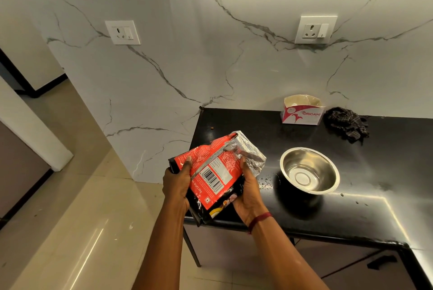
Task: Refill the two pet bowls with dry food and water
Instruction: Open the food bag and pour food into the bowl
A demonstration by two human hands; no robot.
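A red and black pet food bag [212,176] with a torn silver foil top is held over the left end of the black counter [351,214]. My left hand [177,184] grips its left edge. My right hand [249,192] grips its right side, just under the crumpled foil opening, which points up and to the right. One steel bowl [309,170] stands upright on the counter to the right of the bag; it holds no food. Only this one bowl is in view.
A small white Origami carton [302,109] stands open at the back by the marble wall, with a dark checked cloth [346,124] beside it. Water drops lie near the bowl. One kibble [212,128] lies at the back left. Tiled floor lies left of the counter.
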